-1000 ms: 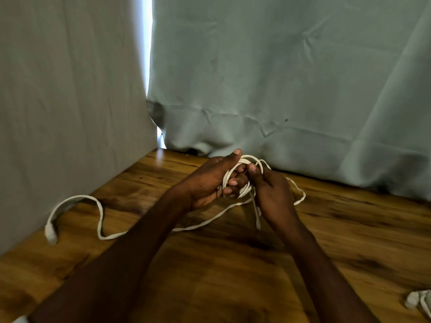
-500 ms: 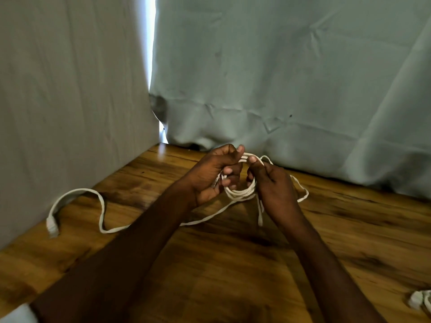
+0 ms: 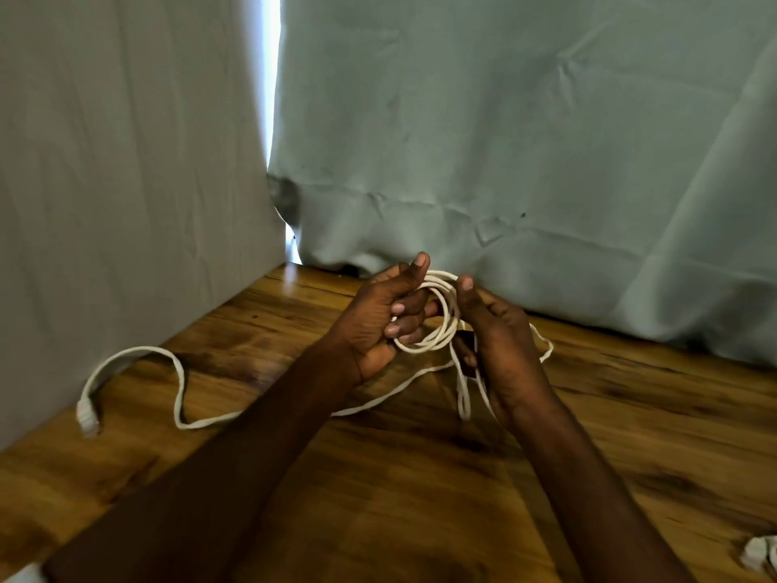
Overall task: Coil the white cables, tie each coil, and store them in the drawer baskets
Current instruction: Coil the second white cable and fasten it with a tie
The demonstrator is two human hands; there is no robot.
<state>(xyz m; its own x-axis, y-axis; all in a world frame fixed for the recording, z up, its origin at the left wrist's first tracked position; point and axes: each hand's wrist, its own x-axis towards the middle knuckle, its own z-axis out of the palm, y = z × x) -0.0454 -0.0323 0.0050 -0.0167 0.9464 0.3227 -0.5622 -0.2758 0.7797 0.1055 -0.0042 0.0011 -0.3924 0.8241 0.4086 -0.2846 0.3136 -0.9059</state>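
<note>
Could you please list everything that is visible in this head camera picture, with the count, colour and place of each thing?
white cable: one, white; partly coiled between both hands, its tail trailing left across the table.
cable plug: one, white; at the tail's end, left, near the grey sheet.
second white item: one, white; bottom right edge, cut off, too blurred to tell what it is.
wooden table: one, brown; fills the lower half.
grey sheet: one, grey; hangs at left.
pale green sheet: one; hangs behind the table.
left hand: one; fingers through the coil.
right hand: one; grip on the coil's right side.
</note>
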